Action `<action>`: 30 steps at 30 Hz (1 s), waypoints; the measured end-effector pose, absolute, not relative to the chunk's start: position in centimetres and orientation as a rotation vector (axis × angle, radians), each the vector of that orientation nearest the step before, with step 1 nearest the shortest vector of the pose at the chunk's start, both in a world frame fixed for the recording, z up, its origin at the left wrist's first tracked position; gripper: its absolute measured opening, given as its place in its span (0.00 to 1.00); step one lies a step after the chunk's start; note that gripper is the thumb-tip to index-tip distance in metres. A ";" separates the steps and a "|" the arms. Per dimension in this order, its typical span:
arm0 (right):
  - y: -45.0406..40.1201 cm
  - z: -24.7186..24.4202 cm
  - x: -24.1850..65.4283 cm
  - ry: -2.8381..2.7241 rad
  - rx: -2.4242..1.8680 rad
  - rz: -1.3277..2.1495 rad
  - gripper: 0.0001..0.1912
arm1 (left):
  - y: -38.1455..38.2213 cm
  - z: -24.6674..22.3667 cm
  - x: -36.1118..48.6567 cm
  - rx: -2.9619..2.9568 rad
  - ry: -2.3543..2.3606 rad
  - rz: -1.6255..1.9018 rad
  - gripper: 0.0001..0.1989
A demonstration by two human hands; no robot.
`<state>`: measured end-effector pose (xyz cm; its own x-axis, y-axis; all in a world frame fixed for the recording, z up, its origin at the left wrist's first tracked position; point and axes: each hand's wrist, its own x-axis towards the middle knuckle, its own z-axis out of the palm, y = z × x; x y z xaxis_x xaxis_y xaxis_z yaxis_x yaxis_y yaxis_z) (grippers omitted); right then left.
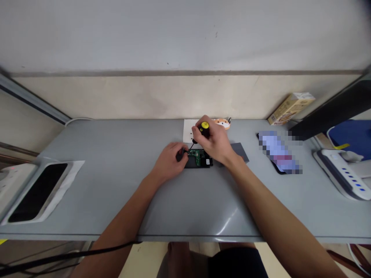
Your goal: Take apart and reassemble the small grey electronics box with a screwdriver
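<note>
At the middle of the desk lies a small black device (191, 162) with its inside showing, a green circuit board (198, 155) in its casing. Around its left end the fingers of my left hand (169, 161) are closed, pressing it against the desk. My right hand (216, 142) grips a screwdriver (205, 129) with a black and yellow handle. Its thin shaft slants down to the left, and the tip is at the board's upper left, close to my left fingertips. Whether the tip sits in a screw is too small to tell. A flat dark grey panel (240, 151) lies partly under my right wrist.
Behind my hands are a white sheet (188, 129) and a dog-face item (222, 123). A phone (279, 152), a power strip (342, 173) and a carton (291, 108) are at the right. Another dark-screened phone (39, 192) lies at the left. A black cable (72, 255) crosses below the desk's front edge.
</note>
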<state>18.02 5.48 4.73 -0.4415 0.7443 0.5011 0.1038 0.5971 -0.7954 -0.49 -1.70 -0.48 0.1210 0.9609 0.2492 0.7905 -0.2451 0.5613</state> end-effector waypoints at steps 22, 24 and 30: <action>5.6 4.6 15.7 -1.421 -0.506 1.310 0.14 | -1.6 -0.2 -0.4 2.094 1.752 0.794 0.08; 5.7 4.5 15.2 -1.349 -0.514 1.375 0.18 | -1.6 -0.3 -0.5 2.097 1.751 0.793 0.09; 6.3 4.3 14.7 -1.234 -0.522 1.498 0.27 | -1.6 -0.5 -0.6 2.102 1.750 0.810 0.08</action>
